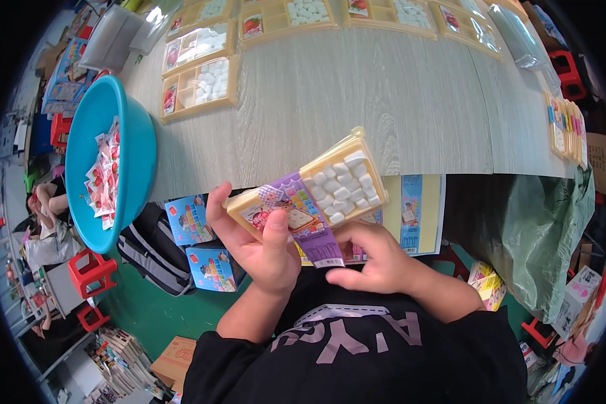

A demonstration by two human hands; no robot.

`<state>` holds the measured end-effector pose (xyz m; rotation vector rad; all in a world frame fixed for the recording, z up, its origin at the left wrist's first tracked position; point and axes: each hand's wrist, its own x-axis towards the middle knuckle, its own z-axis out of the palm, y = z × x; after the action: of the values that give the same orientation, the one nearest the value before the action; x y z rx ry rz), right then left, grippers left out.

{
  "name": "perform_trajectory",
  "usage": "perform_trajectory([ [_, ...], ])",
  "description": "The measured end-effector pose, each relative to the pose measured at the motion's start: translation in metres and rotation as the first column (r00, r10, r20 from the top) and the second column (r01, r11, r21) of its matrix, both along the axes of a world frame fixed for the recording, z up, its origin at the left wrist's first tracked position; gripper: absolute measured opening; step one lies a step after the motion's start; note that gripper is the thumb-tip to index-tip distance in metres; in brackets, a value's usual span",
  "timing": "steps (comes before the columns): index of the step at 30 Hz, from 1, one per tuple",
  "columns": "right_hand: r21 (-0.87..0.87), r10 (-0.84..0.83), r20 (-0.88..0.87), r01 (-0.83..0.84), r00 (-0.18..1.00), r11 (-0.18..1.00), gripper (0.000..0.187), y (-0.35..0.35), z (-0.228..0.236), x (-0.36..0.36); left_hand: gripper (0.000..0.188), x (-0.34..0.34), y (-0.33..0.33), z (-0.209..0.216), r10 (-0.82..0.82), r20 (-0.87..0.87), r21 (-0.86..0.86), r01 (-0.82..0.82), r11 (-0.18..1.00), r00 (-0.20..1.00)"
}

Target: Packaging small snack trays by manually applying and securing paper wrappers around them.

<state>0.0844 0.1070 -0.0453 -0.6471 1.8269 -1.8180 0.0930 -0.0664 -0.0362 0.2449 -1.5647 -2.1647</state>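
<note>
My left hand (266, 252) is closed around the left end of a cream plastic tray (377, 165), its thumb on top. White marshmallow-like pieces (340, 185) fill the tray's right compartment. Around the tray's middle runs a purple printed cardboard sleeve (320, 246), its lower end hanging below the tray's near edge. A further cream edge shows behind the tray; whether it is a second tray, I cannot tell. At the sleeve's lower end my right hand (377, 259) curls round it, thumb below and index finger by the tray's near edge. Its other fingers are partly hidden.
Several filled trays (202, 87) line the table's far side (384, 87). A blue basin (124, 101) of pink-and-white sachets stands at the left. Finished-looking packs (565, 131) stand at the right edge, above a green plastic bag (545, 222). Printed boxes (212, 266) sit below the table.
</note>
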Motion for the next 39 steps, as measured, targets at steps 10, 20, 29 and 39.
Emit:
perform_trajectory([
  [10,0.057,-0.106,-0.057,0.109,0.993,0.992,0.048,0.010,-0.013,-0.003,0.066,0.009,0.007,0.021,-0.348,0.231,0.272,0.283,0.920,0.909],
  [20,-0.126,-0.092,0.446,0.164,0.890,0.978,0.023,0.009,-0.010,-0.004,0.069,0.011,0.006,0.025,-0.476,0.273,0.380,0.361,0.852,0.836],
  [29,-0.240,-0.120,0.493,0.267,0.862,0.933,0.018,0.008,0.005,0.001,0.069,0.010,0.006,0.024,-0.492,0.281,0.399,0.366,0.841,0.824],
  [39,0.028,-0.171,0.112,0.169,0.979,0.985,0.022,0.021,-0.022,0.004,0.069,0.010,0.006,0.022,-0.549,0.276,0.442,0.403,0.802,0.789],
])
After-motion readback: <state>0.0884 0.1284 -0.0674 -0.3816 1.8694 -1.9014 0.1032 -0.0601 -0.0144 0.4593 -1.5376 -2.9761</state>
